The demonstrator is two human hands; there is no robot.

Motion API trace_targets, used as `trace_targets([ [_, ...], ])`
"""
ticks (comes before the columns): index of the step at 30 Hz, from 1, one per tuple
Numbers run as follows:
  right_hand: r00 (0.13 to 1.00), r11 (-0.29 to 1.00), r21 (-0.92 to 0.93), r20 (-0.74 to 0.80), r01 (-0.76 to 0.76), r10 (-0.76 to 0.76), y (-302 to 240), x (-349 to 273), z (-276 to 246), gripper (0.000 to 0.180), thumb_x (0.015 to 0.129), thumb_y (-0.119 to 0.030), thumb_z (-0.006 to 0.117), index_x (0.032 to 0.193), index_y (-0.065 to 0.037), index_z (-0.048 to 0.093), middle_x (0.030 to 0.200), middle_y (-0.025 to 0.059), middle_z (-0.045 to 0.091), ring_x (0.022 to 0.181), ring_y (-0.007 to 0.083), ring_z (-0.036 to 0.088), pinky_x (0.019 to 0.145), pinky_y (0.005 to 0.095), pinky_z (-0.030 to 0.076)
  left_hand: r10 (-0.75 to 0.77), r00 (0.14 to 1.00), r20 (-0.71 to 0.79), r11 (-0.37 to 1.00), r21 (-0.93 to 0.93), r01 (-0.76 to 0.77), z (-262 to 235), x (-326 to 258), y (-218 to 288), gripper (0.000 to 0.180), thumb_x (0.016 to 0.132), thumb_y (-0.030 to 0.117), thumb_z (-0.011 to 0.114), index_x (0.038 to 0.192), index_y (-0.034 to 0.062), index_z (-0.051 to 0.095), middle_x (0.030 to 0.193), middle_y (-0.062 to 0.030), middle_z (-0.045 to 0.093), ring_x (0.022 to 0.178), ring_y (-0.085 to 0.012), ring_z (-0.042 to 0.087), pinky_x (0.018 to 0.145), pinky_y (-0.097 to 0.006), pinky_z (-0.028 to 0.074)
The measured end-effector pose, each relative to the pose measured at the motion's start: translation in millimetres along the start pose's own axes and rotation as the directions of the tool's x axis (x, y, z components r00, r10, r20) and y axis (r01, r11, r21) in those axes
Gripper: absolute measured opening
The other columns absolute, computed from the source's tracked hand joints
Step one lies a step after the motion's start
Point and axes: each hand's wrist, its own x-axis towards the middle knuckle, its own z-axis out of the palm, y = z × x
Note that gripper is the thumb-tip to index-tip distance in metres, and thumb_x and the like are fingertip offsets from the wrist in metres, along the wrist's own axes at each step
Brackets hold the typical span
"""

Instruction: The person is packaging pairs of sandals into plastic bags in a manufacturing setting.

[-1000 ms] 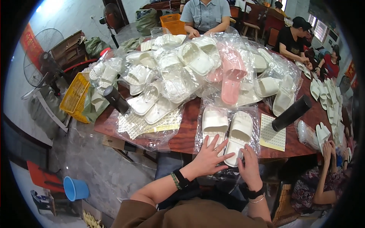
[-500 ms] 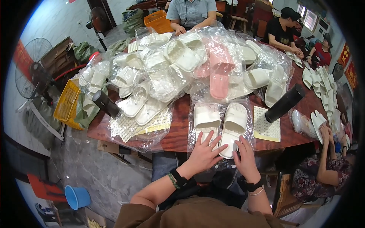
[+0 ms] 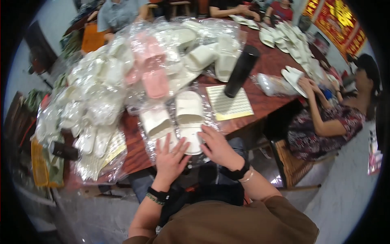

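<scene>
Swung rightward since half-second-ago frame, bagged pair now lower-left of centre; hands unmoved on it

Head view: left hand (image 3: 170,156) spread flat on near end of clear bag of white slippers (image 3: 174,122); right hand (image 3: 217,146) open, pressing bag edge just right of slipper heel

Best pressed evenly, air pushed outward, slippers kept side by side; black bottle (image 3: 241,71) beyond right hand

heels of bagged white slippers (image 3: 174,122) hidden under hands, frame motion-blurred
</scene>
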Motion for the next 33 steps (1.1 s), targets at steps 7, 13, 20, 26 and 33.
trace_targets([
  [7, 0.973, 0.989, 0.063, -0.183, -0.131, 0.141, 35, -1, -55, 0.023, 0.089, -0.009, 0.068, 0.11, 0.001, 0.065, 0.108, 0.018, 0.068, 0.098, 0.0338, 0.067, 0.088, 0.0411, 0.054, 0.002, 1.0, 0.012, 1.0, -0.008, -0.002, -2, 7, 11, 0.049, 0.082, 0.027, 0.079, 0.129, 0.0191, 0.068, 0.141, 0.0005, 0.063, 0.144, -0.0382, 0.04, 0.12, -0.06, 0.017],
  [13, 0.873, 0.915, 0.03, -0.29, -0.401, 0.392, 102, -18, -91, 0.018, 0.088, -0.008, 0.07, 0.103, 0.001, 0.066, 0.093, 0.0155, 0.064, 0.081, 0.0299, 0.068, 0.072, 0.0379, 0.055, 0.003, 1.0, 0.011, 1.0, -0.006, -0.003, -2, 7, 12, 0.05, 0.082, 0.028, 0.079, 0.13, 0.0203, 0.067, 0.14, 0.0017, 0.062, 0.143, -0.0374, 0.042, 0.119, -0.062, 0.02],
  [20, 0.93, 0.95, 0.003, -0.204, -0.311, 0.305, 114, -11, -75, 0.016, 0.084, -0.007, 0.073, 0.097, -0.002, 0.066, 0.094, 0.0148, 0.062, 0.09, 0.036, 0.062, 0.078, 0.043, 0.052, -0.012, 0.999, 0.038, 0.999, -0.043, 0.014, -2, 6, 9, 0.047, 0.083, 0.023, 0.076, 0.129, 0.0175, 0.068, 0.139, -0.0017, 0.064, 0.146, -0.0382, 0.038, 0.121, -0.061, 0.016],
  [26, 0.963, 0.965, -0.091, -0.132, -0.246, 0.233, 107, 11, -69, 0.014, 0.085, -0.01, 0.071, 0.096, -0.003, 0.067, 0.093, 0.014, 0.061, 0.094, 0.0346, 0.061, 0.083, 0.0433, 0.051, -0.024, 0.999, 0.047, 0.998, -0.061, 0.027, -4, 6, 10, 0.044, 0.084, 0.024, 0.075, 0.127, 0.0163, 0.069, 0.139, -0.0021, 0.064, 0.146, -0.0376, 0.038, 0.121, -0.06, 0.015],
  [33, 0.975, 0.97, -0.122, -0.105, -0.209, 0.197, 115, 19, -61, 0.012, 0.084, -0.009, 0.069, 0.095, -0.002, 0.067, 0.093, 0.0143, 0.061, 0.095, 0.0351, 0.061, 0.084, 0.0434, 0.052, -0.012, 0.999, 0.038, 0.999, -0.03, 0.013, -4, 7, 10, 0.045, 0.084, 0.026, 0.076, 0.128, 0.0182, 0.069, 0.138, -0.0007, 0.064, 0.144, -0.039, 0.04, 0.12, -0.06, 0.018],
])
